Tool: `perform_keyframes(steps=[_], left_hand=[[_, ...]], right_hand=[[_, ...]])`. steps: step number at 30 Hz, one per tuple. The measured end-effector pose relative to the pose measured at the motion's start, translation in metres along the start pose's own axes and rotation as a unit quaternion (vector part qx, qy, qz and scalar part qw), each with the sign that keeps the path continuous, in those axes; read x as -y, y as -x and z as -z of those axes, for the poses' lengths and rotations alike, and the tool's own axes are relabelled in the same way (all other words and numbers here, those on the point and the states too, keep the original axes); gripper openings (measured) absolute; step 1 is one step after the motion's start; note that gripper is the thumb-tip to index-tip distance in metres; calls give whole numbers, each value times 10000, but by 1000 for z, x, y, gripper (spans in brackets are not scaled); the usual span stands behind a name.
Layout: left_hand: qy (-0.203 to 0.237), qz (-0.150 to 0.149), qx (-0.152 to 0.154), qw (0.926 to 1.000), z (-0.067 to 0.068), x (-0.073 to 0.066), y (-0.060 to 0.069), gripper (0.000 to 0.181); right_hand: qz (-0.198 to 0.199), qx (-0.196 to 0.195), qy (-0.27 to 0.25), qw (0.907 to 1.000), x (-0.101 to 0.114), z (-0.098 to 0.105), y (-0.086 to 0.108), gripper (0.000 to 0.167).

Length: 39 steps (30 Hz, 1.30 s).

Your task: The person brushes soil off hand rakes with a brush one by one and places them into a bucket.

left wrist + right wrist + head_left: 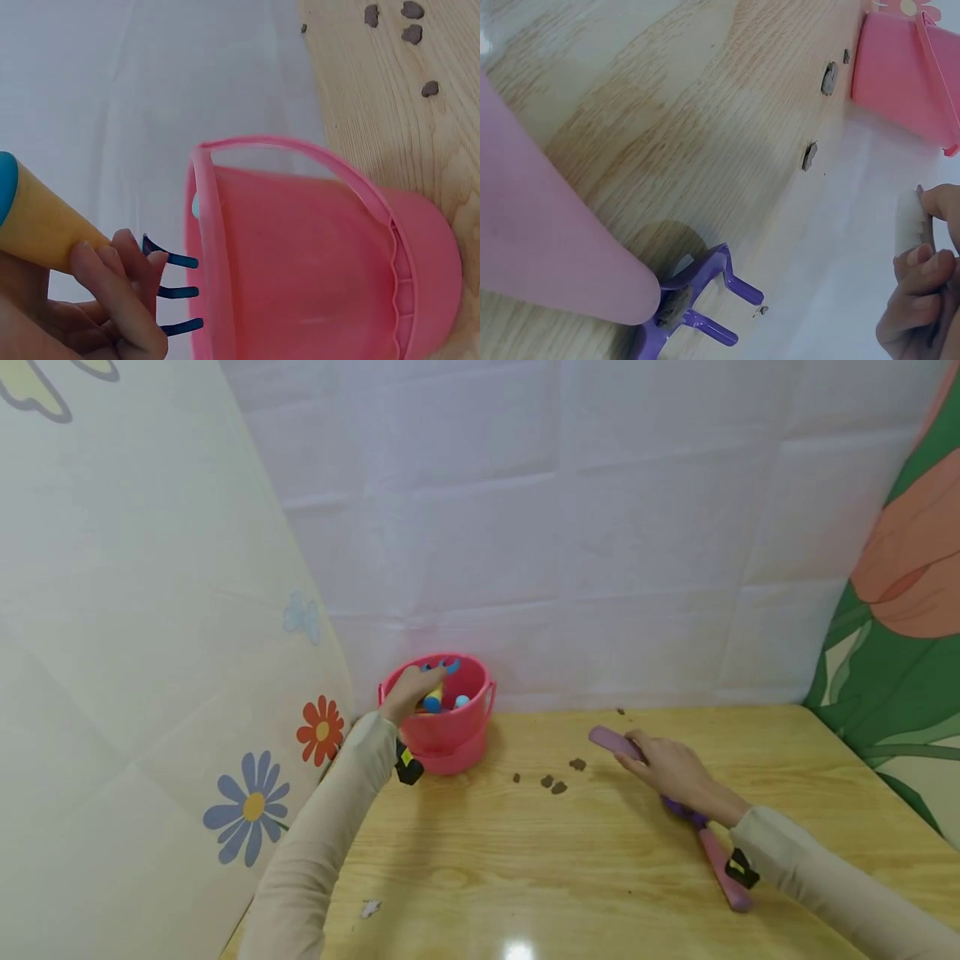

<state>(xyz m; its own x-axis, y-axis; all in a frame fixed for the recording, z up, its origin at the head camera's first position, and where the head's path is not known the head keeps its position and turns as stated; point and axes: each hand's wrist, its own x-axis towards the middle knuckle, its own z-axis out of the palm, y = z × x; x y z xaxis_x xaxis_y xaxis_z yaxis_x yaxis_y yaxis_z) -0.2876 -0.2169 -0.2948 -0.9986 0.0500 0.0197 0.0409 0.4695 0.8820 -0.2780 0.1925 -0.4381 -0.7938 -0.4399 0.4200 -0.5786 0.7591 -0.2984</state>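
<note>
My left hand (408, 692) grips a toy rake with a yellow handle (56, 225) and blue prongs (180, 292). The prongs reach over the rim of the pink bucket (450, 752). My right hand (671, 770) holds a lilac brush (611, 741) above the table; pale bristles (910, 225) show in the right wrist view. Beneath that hand lies a second toy rake with a pink handle (723, 872) and purple prongs (712, 328). A brown clump (675, 306) sits against its purple head, which my right hand partly hides in the head view.
Several brown clumps (558, 787) lie on the wooden table (525, 860) between bucket and brush. Inside the bucket shows a light blue round thing (462, 701). A whitish scrap (371, 908) lies near the front left. White cloth (562, 568) hangs behind.
</note>
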Motion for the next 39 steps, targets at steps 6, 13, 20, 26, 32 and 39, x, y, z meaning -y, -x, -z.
perform_keyframes(steps=[6,13,20,26,32,39], left_hand=[[329,472,221,9981,6,10,-10,42],[608,1094,112,9921,9,9,-13,27],[947,1011,-253,9900,5,13,-16,23],[950,840,-601,9901,1,19,-19,34],[814,1174,-930,9854,0,27,-30,32],[451,1854,-912,9774,-1,31,-46,17]], right_hand=[[70,-87,21,9999,-2,-4,1,39],[-10,-34,8,10000,-4,-4,-1,41],[-76,26,27,10000,-3,-2,0,41],[-109,-8,32,9999,-5,-3,1,41],[-140,-8,56,9999,-5,-4,1,41],[-126,49,12,9999,-4,-2,2,42]])
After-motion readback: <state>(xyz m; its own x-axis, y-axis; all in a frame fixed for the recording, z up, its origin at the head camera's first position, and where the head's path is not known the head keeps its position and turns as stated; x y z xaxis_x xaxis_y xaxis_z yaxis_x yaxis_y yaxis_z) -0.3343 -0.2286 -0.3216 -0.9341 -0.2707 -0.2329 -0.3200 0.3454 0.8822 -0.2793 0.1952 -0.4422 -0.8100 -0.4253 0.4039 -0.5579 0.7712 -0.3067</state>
